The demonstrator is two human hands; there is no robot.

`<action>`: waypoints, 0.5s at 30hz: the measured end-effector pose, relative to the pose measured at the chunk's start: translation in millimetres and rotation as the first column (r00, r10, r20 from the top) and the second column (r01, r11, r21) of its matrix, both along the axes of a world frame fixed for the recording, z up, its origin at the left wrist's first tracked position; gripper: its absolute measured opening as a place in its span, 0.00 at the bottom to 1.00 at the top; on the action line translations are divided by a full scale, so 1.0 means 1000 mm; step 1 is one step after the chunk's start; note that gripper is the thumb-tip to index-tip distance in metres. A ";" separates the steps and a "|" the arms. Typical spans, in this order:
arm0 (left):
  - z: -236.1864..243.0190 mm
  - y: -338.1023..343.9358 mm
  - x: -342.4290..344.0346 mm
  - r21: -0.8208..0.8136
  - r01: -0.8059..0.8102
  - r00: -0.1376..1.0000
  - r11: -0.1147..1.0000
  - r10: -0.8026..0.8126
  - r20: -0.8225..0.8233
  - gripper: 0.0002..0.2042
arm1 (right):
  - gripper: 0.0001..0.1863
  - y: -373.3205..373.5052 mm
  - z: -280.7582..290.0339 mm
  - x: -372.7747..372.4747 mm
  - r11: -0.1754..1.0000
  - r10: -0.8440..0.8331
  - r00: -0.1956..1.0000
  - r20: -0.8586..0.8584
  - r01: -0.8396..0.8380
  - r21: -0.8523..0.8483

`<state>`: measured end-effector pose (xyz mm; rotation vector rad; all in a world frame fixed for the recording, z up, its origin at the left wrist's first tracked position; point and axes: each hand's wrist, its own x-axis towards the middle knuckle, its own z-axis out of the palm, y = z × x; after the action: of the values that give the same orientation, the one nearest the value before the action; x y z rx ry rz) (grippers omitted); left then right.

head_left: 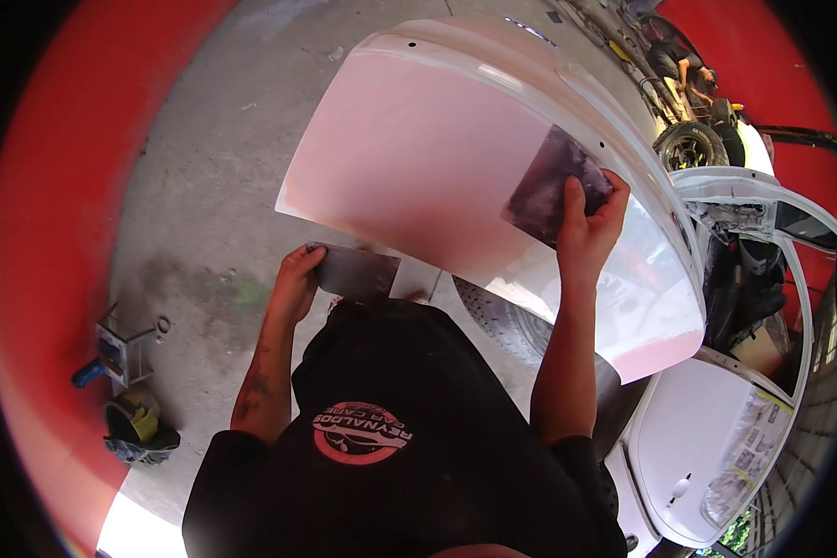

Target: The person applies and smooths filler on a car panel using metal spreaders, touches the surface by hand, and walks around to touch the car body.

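Left hand (296, 282) pinches dark sheet (361, 272), left of centre, below pale panel (409, 130); right hand (592, 221) grips second sheet (538, 191) over panel, right of centre; contact unclear, undersides hidden.

Black T-shirt (474, 465) has short sleeves (216, 476), round red-and-white chest print (355, 454) (car-like outline (363, 439) inside); dark tattoo (250, 395) marks left forearm (272, 377).
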<state>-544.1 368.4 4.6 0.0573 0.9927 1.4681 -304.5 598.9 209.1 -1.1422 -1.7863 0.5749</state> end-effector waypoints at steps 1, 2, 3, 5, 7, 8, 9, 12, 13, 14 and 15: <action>0.006 0.010 0.002 -0.001 0.006 1.000 1.000 -0.006 -0.004 0.10 | 0.15 0.004 -0.004 -0.011 0.998 0.031 0.994 0.102 -0.036 0.049; 0.014 0.020 0.007 0.013 0.017 1.000 1.000 -0.016 -0.012 0.11 | 0.15 0.001 -0.002 -0.029 0.995 0.011 0.980 0.199 -0.030 0.093; 0.021 0.028 0.010 0.028 0.026 0.999 0.999 -0.025 -0.020 0.11 | 0.14 0.001 0.001 -0.039 0.994 0.038 0.972 0.231 -0.061 0.094; 0.024 0.029 0.012 0.070 0.037 0.999 0.997 -0.037 -0.014 0.13 | 0.14 0.000 0.010 -0.040 0.997 0.058 0.960 0.275 -0.071 0.038; 0.021 0.021 0.011 0.074 0.057 0.998 0.996 -0.056 -0.024 0.12 | 0.13 -0.001 0.010 -0.024 0.998 0.059 0.982 0.178 -0.054 -0.031; 0.023 0.018 0.010 0.074 0.054 0.998 0.996 -0.053 -0.023 0.12 | 0.14 -0.002 0.013 -0.015 0.999 0.013 0.989 0.150 -0.007 -0.036; 0.027 0.013 0.008 0.066 0.065 0.998 0.996 -0.064 -0.021 0.12 | 0.14 0.004 0.009 -0.009 0.998 0.034 0.991 0.126 -0.041 0.050; 0.032 0.012 0.012 0.053 0.085 0.996 0.995 -0.083 -0.028 0.11 | 0.14 0.006 0.006 -0.025 0.996 0.073 0.975 0.208 -0.080 0.025; 0.034 0.015 0.014 0.052 0.099 0.995 0.994 -0.097 -0.038 0.11 | 0.14 0.005 0.005 -0.039 0.993 0.109 0.958 0.265 -0.116 0.013; 0.035 0.019 0.017 0.048 0.094 0.995 0.994 -0.093 -0.038 0.11 | 0.14 0.003 0.008 -0.054 0.988 0.155 0.945 0.288 -0.146 -0.053; 0.038 0.024 0.022 0.044 0.074 0.997 0.996 -0.072 -0.039 0.10 | 0.14 0.005 0.011 -0.058 0.987 0.159 0.944 0.288 -0.150 -0.056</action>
<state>-522.0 392.1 42.2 0.1526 0.9776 1.4268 -362.5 603.8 220.2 -1.1629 -2.1416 0.5510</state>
